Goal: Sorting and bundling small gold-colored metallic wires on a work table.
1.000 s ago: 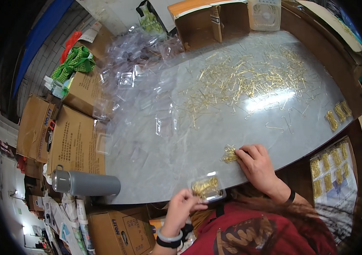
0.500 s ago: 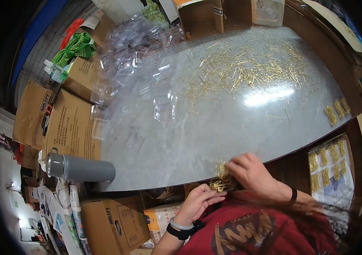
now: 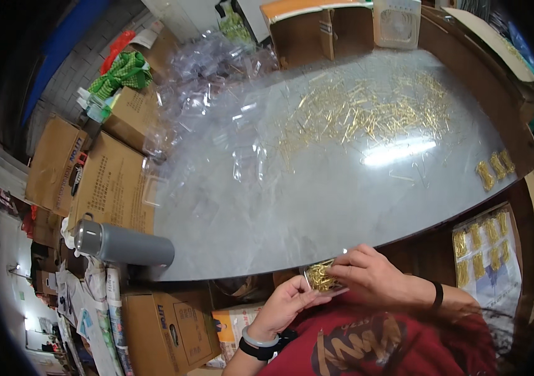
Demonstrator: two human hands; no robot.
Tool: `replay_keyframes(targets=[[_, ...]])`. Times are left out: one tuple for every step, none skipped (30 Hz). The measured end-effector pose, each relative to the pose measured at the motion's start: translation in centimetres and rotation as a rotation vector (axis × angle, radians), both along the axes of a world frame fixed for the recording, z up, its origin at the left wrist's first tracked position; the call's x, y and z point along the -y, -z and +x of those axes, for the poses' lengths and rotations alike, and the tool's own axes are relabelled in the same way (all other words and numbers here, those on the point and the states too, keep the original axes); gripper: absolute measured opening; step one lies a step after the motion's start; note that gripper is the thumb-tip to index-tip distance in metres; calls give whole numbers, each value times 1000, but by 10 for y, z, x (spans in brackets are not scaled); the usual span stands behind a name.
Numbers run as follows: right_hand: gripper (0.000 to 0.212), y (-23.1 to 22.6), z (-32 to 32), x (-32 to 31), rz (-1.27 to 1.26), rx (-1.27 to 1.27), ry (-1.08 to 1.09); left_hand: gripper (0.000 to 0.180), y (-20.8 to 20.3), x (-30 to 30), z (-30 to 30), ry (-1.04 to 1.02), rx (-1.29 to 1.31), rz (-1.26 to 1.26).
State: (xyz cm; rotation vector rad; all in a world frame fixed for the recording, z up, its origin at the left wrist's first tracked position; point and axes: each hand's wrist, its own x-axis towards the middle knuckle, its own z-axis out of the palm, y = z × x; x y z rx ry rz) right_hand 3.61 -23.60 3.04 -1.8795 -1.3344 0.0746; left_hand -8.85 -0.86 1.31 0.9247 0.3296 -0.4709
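Note:
At the table's near edge, my left hand grips a clear plastic case between thumb and fingers. A bunch of gold wire hooks lies in it. The fingers of my right hand are bent and pressed on the right side of that bunch; its fingertips are partly hidden. Farther off, a wide heap of loose gold hooks spreads over the grey table. To its left is a pile of clear plastic cases.
A grey bottle lies on its side at the table's left edge, by cardboard boxes. Small gold hook bundles sit at the right edge. Several filled packs lie lower right. A small white fan stands at the back.
My right hand has come down and inward onto the hooks. The bunch, partly upright and blurred before, now lies in the clear case. The whole view has shifted slightly.

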Motion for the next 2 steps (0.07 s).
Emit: replay_keyframes(targets=[[39, -8, 5, -1, 3, 21, 34, 11, 0, -1, 9, -10, 5, 70], [39, -17, 12, -4, -39, 14, 56, 12, 3, -5, 20, -26, 16, 148]])
